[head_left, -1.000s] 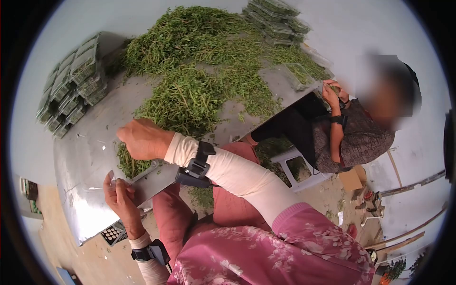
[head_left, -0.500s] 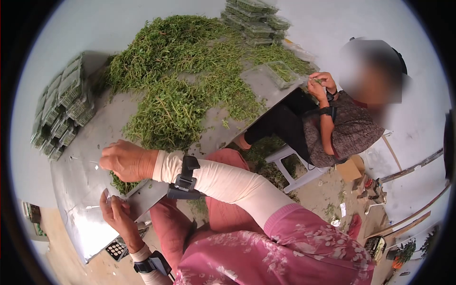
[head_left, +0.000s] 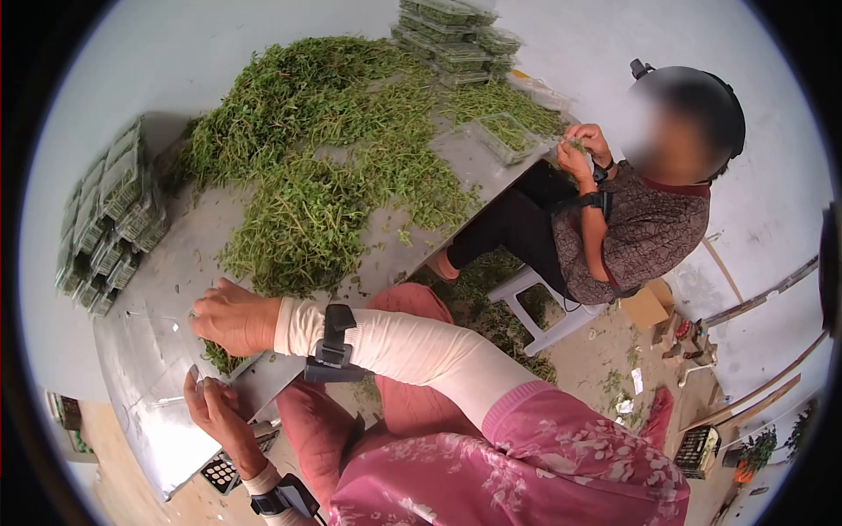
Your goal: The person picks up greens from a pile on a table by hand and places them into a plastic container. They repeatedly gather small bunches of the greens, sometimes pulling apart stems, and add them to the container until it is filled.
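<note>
My right hand [head_left: 235, 317] is over a small bunch of green stems [head_left: 223, 358], its fingers bent down and closed. Their tips are hidden, so what they pinch cannot be made out. Below it, my left hand [head_left: 217, 410] has its fingers curled at the near edge of a clear plastic box [head_left: 200, 375] around those greens, seemingly gripping the rim. Much of the box is covered by my hands and hard to see against the shiny table. Just beyond my right hand lies a large loose heap of green stems [head_left: 298, 232].
Filled clear boxes [head_left: 118, 197] are stacked at the table's left, with another stack [head_left: 452, 39] at the far end. Across the metal table [head_left: 399, 232] a co-worker [head_left: 627, 228] handles greens beside an open box [head_left: 507, 138]. A white plastic stool [head_left: 535, 320] stands under the co-worker.
The view has shifted slightly, so the table and my hands appear a little lower. Both hands keep nearly the same pose at the box. The co-worker's head shows farther down and left.
</note>
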### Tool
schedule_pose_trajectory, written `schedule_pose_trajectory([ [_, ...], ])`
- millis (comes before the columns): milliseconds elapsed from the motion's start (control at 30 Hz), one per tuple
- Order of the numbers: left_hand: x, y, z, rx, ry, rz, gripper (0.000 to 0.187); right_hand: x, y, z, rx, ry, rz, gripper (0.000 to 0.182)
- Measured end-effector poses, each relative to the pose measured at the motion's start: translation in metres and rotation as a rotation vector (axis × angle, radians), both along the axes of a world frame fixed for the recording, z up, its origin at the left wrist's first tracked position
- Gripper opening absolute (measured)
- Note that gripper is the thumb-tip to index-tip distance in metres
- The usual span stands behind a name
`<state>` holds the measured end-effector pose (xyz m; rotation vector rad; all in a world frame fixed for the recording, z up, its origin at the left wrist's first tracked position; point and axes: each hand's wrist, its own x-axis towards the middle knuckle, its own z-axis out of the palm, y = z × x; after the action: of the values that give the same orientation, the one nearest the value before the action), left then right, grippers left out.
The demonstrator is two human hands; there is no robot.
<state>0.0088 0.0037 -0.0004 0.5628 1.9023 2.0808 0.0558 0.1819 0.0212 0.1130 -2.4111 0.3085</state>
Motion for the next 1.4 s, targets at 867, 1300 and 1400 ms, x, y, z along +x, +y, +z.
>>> schedule_pose_trajectory([
  [867,-0.007,0.006,0.014,-0.172,-0.002,-0.111,0.023,-0.001,-0.015,-0.011,-0.028,-0.236,0.039,0.017],
  [1300,-0.006,0.008,0.003,-0.155,0.043,-0.038,0.025,0.008,-0.015,0.008,-0.002,-0.146,0.03,0.009],
  [1400,-0.005,0.007,0.005,-0.149,0.046,-0.054,0.024,0.011,-0.021,0.009,0.044,-0.321,0.057,0.007],
])
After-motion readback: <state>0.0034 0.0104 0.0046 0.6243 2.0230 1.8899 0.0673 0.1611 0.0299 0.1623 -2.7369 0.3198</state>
